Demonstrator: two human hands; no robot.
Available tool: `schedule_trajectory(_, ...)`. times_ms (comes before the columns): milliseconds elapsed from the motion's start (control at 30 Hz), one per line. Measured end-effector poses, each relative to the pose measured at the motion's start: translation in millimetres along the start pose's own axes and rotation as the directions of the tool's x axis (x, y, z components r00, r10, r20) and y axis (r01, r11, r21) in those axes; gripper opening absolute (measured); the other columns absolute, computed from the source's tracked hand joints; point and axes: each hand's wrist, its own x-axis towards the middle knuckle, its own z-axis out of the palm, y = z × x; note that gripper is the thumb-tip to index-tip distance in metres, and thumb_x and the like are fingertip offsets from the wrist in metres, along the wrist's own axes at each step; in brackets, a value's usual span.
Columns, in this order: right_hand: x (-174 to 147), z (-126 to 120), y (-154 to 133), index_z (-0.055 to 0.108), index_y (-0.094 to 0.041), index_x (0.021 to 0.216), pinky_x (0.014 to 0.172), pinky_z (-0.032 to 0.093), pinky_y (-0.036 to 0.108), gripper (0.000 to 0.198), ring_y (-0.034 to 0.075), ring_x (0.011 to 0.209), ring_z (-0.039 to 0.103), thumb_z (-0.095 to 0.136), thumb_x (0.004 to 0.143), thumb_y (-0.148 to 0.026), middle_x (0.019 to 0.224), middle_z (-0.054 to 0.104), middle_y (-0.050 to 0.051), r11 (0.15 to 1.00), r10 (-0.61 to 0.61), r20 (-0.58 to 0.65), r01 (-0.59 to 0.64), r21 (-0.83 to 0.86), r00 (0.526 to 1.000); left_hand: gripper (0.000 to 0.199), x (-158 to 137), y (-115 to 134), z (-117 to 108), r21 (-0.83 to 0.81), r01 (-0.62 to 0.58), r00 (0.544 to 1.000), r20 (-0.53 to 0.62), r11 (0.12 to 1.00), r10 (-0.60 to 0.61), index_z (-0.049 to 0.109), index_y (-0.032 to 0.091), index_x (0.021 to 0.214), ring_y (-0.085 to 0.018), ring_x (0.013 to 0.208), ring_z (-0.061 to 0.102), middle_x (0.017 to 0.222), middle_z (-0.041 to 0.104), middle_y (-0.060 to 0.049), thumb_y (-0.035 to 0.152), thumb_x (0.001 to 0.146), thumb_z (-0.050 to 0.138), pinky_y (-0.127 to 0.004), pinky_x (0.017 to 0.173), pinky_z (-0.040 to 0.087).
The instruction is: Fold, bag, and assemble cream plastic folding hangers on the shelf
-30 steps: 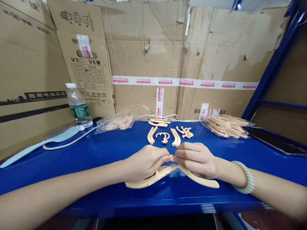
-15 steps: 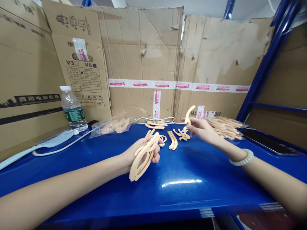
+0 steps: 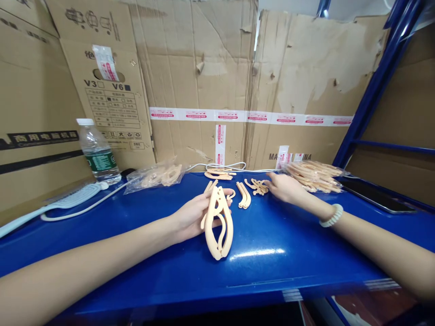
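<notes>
- Left hand [image 3: 190, 216]: closed on the hanger [image 3: 229, 228] from its left side, fingers passing behind.
- Hanger: folded, mid-desk in the view, its drilled end toward the far edge of the desk [image 3: 258, 274], its other end toward the near edge. Contact with the surface cannot be confirmed.
- Right hand [image 3: 284, 186]: fingertips at the right side of the hooks [image 3: 258, 186], toward the far edge. Whether they pinch a piece cannot be determined.
- Change: the right hand, which held up a curved piece half a second ago, is now lowered; no piece shows raised. The hanger has turned to face the viewer.
- Implication: the hanger remains under left-hand control; the right hand appears to be sorting among the hooks.
- Adjacent parts: two arms [image 3: 244, 197] left of the hooks; bagged pieces [image 3: 311, 175] near the far right corner.
</notes>
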Motion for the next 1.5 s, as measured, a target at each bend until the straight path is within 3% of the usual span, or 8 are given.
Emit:
schedule_trajectory(100, -18, 5, -58, 0.058, -0.020, 0.114, 0.067, 0.045, 0.034, 0.027, 0.019, 0.073, 0.056, 0.053, 0.092, -0.034, 0.080, 0.061, 0.005, 0.980, -0.188, 0.054, 0.191, -0.052, 0.981, 0.024, -1, -1, 1, 0.028, -0.035, 0.999, -0.007, 0.999, 0.035, 0.066, 0.015, 0.106, -0.012, 0.063, 0.061, 0.078, 0.064, -0.005, 0.011, 0.088, 0.051, -0.025, 0.063, 0.052)
schedule_trajectory(233, -44, 22, -119, 0.059, -0.019, 0.112, 0.080, 0.042, 0.037, 0.024, 0.021, 0.092, 0.053, 0.052, 0.094, -0.032, 0.104, 0.063, 0.009, 0.699, -0.655, 0.363, 0.714, -0.042, 0.662, 0.026, -1, -2, 1, 0.026, -0.054, 0.998, -0.014, 0.998, 0.054, 0.064, 0.015, 0.109, -0.013, 0.063, 0.060, 0.076, 0.063, -0.004, 0.010, 0.088, 0.050, -0.025, 0.061, 0.050)
schedule_trajectory(300, -51, 30, -126, 0.061, -0.017, 0.106, 0.081, 0.040, 0.037, 0.019, 0.020, 0.092, 0.053, 0.048, 0.096, -0.026, 0.100, 0.065, 0.008, 0.649, -0.672, 0.411, 0.757, -0.074, 0.616, 0.021, -1, -2, 1, -0.025, -0.035, 0.999, -0.009, 0.999, 0.035, 0.064, 0.014, 0.105, -0.014, 0.067, 0.061, 0.079, 0.064, -0.005, 0.017, 0.092, 0.048, -0.027, 0.065, 0.051)
schedule_trajectory(433, -50, 38, -113, 0.061, -0.016, 0.099, 0.082, 0.040, 0.035, 0.019, 0.020, 0.093, 0.052, 0.044, 0.098, -0.024, 0.101, 0.066, 0.008, 0.715, -0.619, 0.382, 0.694, -0.087, 0.686, 0.026, -1, -3, 2, -0.103, -0.015, 1.000, 0.019, 0.995, 0.017, 0.063, 0.011, 0.098, -0.016, 0.074, 0.061, 0.081, 0.064, -0.008, 0.032, 0.094, 0.048, -0.030, 0.075, 0.051)
schedule_trajectory(567, -48, 43, -104, 0.059, -0.015, 0.091, 0.083, 0.039, 0.036, 0.019, 0.021, 0.092, 0.052, 0.045, 0.097, -0.025, 0.094, 0.065, 0.009, 0.686, -0.610, 0.341, 0.692, -0.224, 0.715, 0.021, -4, -11, 3, 0.088, -0.104, 0.995, 0.005, 0.991, 0.104, 0.062, 0.008, 0.103, -0.017, 0.074, 0.063, 0.081, 0.065, -0.008, 0.021, 0.088, 0.058, -0.031, 0.076, 0.052)
schedule_trajectory(833, -53, 43, -107, 0.053, -0.017, 0.077, 0.102, 0.019, 0.048, 0.029, 0.016, 0.073, 0.049, 0.033, 0.098, -0.014, 0.069, 0.057, 0.000, 0.649, -0.542, 0.308, 0.623, -0.437, 0.782, 0.051, -12, -21, 4, 0.404, -0.265, 0.962, 0.055, 0.875, 0.267, 0.057, 0.012, 0.079, -0.016, 0.058, 0.064, 0.064, 0.063, -0.003, 0.062, 0.080, 0.058, -0.026, 0.056, 0.054)
schedule_trajectory(1200, -53, 33, -112, 0.053, -0.018, 0.080, 0.090, 0.023, 0.036, 0.021, 0.013, 0.070, 0.048, 0.040, 0.094, -0.010, 0.065, 0.058, -0.004, 0.513, -0.711, 0.180, 0.676, -0.530, 0.680, 0.047, -10, -17, 6, 0.249, -0.195, 0.971, -0.085, 0.949, 0.222, 0.046, 0.016, 0.061, -0.013, 0.042, 0.056, 0.050, 0.057, -0.001, 0.056, 0.082, 0.059, -0.022, 0.038, 0.047)
schedule_trajectory(1500, -16, -3, -65, 0.052, -0.021, 0.097, 0.104, 0.019, 0.044, 0.009, 0.015, 0.083, 0.058, 0.044, 0.096, -0.016, 0.090, 0.065, 0.002, 0.768, -0.501, 0.107, 0.498, -0.403, 0.859, 0.043, -5, -17, -1, 0.267, -0.187, 0.972, -0.088, 0.945, 0.217, 0.047, 0.016, 0.063, -0.014, 0.049, 0.060, 0.053, 0.059, -0.003, 0.051, 0.084, 0.059, -0.020, 0.043, 0.046)
